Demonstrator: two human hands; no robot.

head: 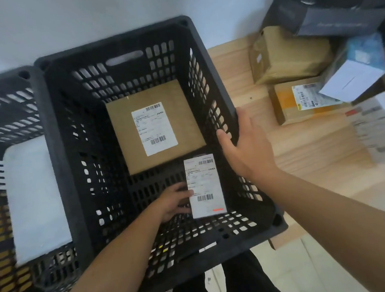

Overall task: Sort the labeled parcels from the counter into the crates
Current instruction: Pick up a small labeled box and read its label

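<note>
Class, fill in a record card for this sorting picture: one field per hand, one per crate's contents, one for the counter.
Left hand: holds a small labelled parcel inside the centre crate
Right hand: grips the centre crate's right rim
Centre crate: cardboard box with label on its floor
Side crate: white padded parcel inside
Counter: several boxes not yet sorted

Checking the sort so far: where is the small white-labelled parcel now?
Head view: the parcel is inside the larger black crate, front right, held by the left hand, just in front of the brown box.
</note>
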